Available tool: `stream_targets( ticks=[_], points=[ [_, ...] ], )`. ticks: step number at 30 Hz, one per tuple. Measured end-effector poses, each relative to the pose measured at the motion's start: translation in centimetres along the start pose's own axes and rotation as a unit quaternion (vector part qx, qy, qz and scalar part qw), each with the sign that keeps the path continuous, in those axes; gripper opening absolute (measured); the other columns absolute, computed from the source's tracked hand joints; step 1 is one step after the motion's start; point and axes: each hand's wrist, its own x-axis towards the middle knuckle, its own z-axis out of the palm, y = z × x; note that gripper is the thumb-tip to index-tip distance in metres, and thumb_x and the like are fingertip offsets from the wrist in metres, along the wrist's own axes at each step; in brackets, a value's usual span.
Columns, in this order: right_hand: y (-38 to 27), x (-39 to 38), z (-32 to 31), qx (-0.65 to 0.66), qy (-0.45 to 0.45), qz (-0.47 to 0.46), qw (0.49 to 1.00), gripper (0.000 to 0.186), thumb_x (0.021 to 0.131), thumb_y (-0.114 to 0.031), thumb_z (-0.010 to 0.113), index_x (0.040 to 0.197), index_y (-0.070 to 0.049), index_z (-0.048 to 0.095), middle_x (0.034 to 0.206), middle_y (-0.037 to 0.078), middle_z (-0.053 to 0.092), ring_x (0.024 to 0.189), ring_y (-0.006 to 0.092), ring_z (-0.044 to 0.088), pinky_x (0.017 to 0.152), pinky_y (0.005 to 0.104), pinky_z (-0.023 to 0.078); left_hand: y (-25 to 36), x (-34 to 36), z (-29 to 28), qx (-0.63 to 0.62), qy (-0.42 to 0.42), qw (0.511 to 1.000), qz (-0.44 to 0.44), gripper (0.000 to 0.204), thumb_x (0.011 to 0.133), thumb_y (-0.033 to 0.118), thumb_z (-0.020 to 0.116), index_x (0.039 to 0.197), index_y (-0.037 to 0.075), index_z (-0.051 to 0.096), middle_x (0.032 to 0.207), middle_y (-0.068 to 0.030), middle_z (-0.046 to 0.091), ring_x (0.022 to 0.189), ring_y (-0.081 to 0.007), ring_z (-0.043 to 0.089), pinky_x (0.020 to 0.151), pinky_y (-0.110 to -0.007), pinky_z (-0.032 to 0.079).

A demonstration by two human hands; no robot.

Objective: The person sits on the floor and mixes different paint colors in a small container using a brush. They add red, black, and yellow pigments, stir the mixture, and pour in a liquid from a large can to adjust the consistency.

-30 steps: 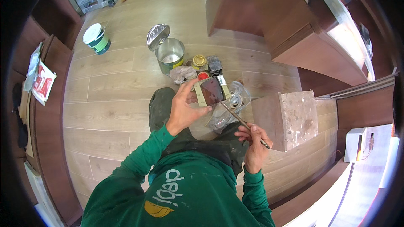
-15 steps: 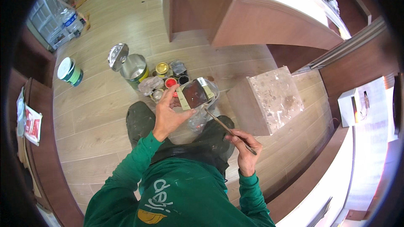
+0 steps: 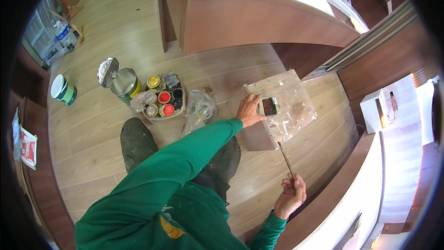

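Observation:
My left hand (image 3: 250,110) reaches across to the right, its fingers closed on the near-left edge of a small open-topped container (image 3: 269,106) with dark reddish-brown stuff inside. That container is at the top of a paint-spotted wooden box (image 3: 296,106); whether it rests fully on the surface I cannot tell. Lower down on the right, my right hand (image 3: 291,193) grips a thin paintbrush (image 3: 285,157) by its handle. The brush tip points up and away, near the lower edge of the wooden box and apart from the container.
Left of the box lie a clear plastic bag (image 3: 201,109) and a tray of several small paint tins (image 3: 164,97). Beside them stands a large open can (image 3: 126,83) with its lid raised. A white-lidded bucket (image 3: 64,90) is farther left. A brown counter panel (image 3: 259,21) rises ahead.
My left hand has carried the container rightward from above the plastic bag to the top of the wooden box. My right hand has moved lower and slightly right, still with the paintbrush.

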Motion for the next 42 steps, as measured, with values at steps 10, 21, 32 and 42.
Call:
stream_targets(
  ticks=[10,21,32,42],
  points=[
    [2.9,-1.1,2.3,0.022,-0.028,0.047,0.998,0.028,0.098,-0.017,0.063,0.111,0.006,0.071,0.100,0.023,0.076,0.075,0.0262,0.071,0.070,0.0332,0.053,-7.7,-7.1,-8.9,0.026,-0.003,1.000,-0.002,0.095,0.082,0.051,0.085,0.151,-0.003,0.048,0.143,-0.0284,0.057,0.126,-0.0418,0.062,0.108,-0.049,0.049],
    [8.6,-3.1,15.4,-0.009,-0.274,0.194,0.942,0.029,0.099,-0.014,0.064,0.117,0.008,0.070,0.102,0.024,0.076,0.079,0.0251,0.073,0.072,0.0325,0.055,-19.4,-36.6,-24.2,0.199,0.146,0.821,-0.515,0.061,0.085,0.059,0.073,0.088,-0.002,0.079,0.091,-0.0289,0.074,0.087,-0.0449,0.073,0.081,-0.050,0.058],
    [14.7,-4.0,25.3,-0.122,-0.365,0.225,0.895,0.027,0.100,-0.011,0.065,0.117,0.009,0.071,0.103,0.022,0.077,0.079,0.0215,0.074,0.069,0.0284,0.055,-21.8,-35.1,-26.7,0.111,0.260,0.922,-0.265,0.027,0.085,0.020,0.078,0.102,0.000,0.076,0.105,-0.0219,0.072,0.095,-0.0452,0.069,0.086,-0.051,0.055],
    [17.1,-3.6,29.3,-0.222,-0.344,0.248,0.878,0.029,0.100,-0.013,0.065,0.118,0.010,0.071,0.105,0.021,0.078,0.078,0.0204,0.073,0.069,0.0278,0.055,-35.7,-20.0,-26.5,0.216,0.026,0.959,-0.183,0.040,0.075,0.011,0.081,0.112,0.000,0.069,0.116,-0.0216,0.064,0.104,-0.0441,0.068,0.088,-0.052,0.056]
  ],
)
